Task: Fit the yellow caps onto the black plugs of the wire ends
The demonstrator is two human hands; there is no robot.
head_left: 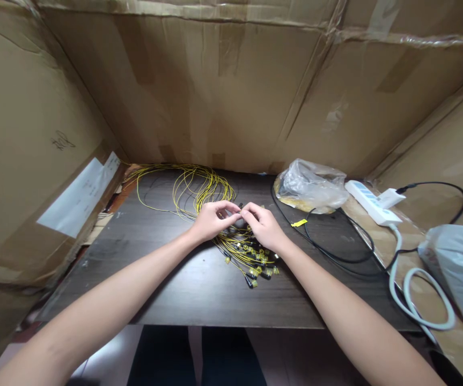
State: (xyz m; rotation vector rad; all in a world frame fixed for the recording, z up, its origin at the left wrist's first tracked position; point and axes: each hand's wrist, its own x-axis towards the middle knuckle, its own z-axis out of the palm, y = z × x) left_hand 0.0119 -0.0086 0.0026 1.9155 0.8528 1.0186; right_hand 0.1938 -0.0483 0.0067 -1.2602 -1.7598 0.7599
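My left hand (212, 219) and my right hand (264, 227) meet over the middle of a dark wooden table (167, 279). Both pinch a small dark connector (238, 213) between their fingertips. Beneath them lies a bundle of thin yellow cables (199, 187), looped toward the back left. Its many ends, with black plugs and yellow tags (255, 265), fan out in front of my right hand.
Cardboard walls (231, 96) enclose the table on three sides. A clear plastic bag (311, 185) lies at the back right, with a white power strip (370, 201) and its white cord (416, 300) beyond. A black cable (336, 252) loops nearby. Another bag (460, 268) sits far right.
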